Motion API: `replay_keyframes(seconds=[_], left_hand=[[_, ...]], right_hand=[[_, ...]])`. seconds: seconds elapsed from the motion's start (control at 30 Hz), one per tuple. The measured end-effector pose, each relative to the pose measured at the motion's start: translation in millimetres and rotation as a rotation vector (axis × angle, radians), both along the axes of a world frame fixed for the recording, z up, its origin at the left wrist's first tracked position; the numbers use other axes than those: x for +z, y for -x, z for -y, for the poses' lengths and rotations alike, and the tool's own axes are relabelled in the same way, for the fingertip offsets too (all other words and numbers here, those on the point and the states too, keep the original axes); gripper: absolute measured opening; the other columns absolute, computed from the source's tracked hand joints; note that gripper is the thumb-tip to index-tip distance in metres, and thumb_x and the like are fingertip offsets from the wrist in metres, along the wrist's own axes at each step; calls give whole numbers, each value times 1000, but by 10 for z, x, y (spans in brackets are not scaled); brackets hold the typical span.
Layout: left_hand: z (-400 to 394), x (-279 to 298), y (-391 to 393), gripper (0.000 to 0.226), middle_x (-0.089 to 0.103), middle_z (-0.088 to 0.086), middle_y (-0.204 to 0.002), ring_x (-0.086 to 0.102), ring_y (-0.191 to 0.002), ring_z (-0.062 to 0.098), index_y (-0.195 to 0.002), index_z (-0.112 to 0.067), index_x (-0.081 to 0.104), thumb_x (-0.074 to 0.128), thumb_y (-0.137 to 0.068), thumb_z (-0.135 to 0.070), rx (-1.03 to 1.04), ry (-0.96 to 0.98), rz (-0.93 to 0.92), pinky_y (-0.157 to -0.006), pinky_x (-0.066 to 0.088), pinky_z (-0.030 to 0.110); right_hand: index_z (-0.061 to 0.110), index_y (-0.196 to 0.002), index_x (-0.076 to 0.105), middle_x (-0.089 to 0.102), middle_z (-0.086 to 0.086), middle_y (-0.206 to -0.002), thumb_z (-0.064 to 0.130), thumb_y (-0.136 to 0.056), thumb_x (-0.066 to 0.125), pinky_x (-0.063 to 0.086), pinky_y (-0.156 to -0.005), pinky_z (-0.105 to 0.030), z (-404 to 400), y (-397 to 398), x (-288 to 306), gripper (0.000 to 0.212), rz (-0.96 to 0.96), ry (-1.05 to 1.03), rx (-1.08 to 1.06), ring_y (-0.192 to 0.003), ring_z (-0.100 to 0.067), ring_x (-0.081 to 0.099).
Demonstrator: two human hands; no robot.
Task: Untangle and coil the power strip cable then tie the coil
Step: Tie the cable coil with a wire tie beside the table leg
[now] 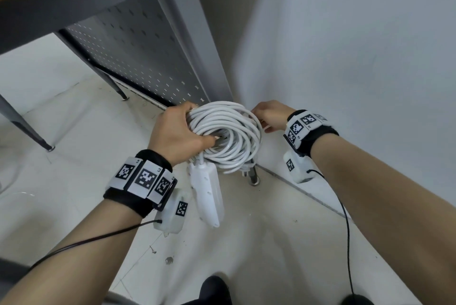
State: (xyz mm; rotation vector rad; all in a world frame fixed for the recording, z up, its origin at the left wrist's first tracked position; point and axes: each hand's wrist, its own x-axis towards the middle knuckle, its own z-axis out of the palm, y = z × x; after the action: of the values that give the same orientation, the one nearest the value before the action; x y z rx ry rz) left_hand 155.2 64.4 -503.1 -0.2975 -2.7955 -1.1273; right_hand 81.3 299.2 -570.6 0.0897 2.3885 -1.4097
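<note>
A white cable (pixel 225 135), wound into a round coil, is held up in the middle of the view, above the pale floor (pixel 74 156). The coil's nine o'clock side is gripped by the left hand (pixel 179 135), fingers curled round the bundled loops and thumb laid across them. At three o'clock the coil's edge is pinched by the right hand (pixel 270 114), fingertips drawn together on the outer loop. The power strip (pixel 207 193) is seen hanging from the coil toward six o'clock. A grey desk leg (pixel 195 40) is seen at twelve o'clock, behind the coil.
</note>
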Motion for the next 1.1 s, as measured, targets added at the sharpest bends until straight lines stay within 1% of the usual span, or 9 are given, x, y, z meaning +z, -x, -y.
replay_keyframes(seconds=[0.07,0.23,0.33,0.47,0.67,0.8,0.93,1.03,1.1], left_hand=[[30,11,-12,44,70,-9,-70,66,-64,10,-82,-23,63,75,-44,-42,-5,-9,-7,-62,54,27],[79,9,-13,49,68,-13,-67,64,-60,9,-81,-22,63,70,-39,-48,-37,-6,-16,-58,49,22],[81,-6,4,44,66,-17,-64,59,-55,5,-76,-24,61,69,-39,-47,-40,-6,-10,-54,46,16],[101,-15,15,39,63,-17,-61,56,-53,5,-74,-26,59,67,-39,-43,-44,-2,-16,-53,44,16],[153,0,-8,42,65,-14,-64,58,-54,6,-78,-26,61,70,-40,-42,-61,-23,-17,-53,46,16],[161,-12,-18,44,67,-11,-66,63,-59,13,-80,-26,62,72,-40,-42,-57,-8,-7,-58,53,28],[149,-29,-17,38,65,-13,-64,59,-55,10,-76,-27,60,70,-42,-41,-54,18,-14,-56,48,27],[150,-18,-12,38,64,-14,-64,58,-55,9,-76,-27,59,69,-42,-41,-50,27,-14,-56,46,25],[146,-6,-11,37,65,-14,-64,58,-55,8,-77,-28,60,69,-43,-38,-52,33,-13,-56,46,24]], right_hand=[[18,-122,57,66,-8,-110,22,-98,50,53,-79,-31,38,47,-141,25,2,-21,-18,-87,-16,62],[31,-148,38,57,-2,-135,13,-95,59,54,-92,-35,132,176,-404,60,18,33,142,-119,-21,57],[30,-136,53,65,8,-115,26,-94,63,56,-74,-25,189,212,-435,44,-9,-27,219,-105,-14,63],[23,-112,69,71,1,-105,22,-92,65,59,-88,-41,199,202,-445,21,18,31,189,-103,-19,66],[18,-110,73,75,-7,-103,8,-89,66,58,-90,-42,204,181,-352,25,-130,102,126,-103,-26,70],[27,-89,75,77,-6,-96,0,-85,65,58,-90,-41,186,182,-298,29,-169,206,42,-100,-23,71],[24,-71,74,75,-2,-72,8,-82,74,57,-71,-29,76,210,-239,20,-253,274,-38,-73,-13,72],[14,-72,70,71,0,-62,2,-84,71,56,-63,-25,57,218,-197,17,-251,374,-57,-59,-10,68],[15,-79,69,73,-2,-72,-1,-84,65,56,-69,-29,69,236,-194,17,-207,371,-28,-69,-12,70]])
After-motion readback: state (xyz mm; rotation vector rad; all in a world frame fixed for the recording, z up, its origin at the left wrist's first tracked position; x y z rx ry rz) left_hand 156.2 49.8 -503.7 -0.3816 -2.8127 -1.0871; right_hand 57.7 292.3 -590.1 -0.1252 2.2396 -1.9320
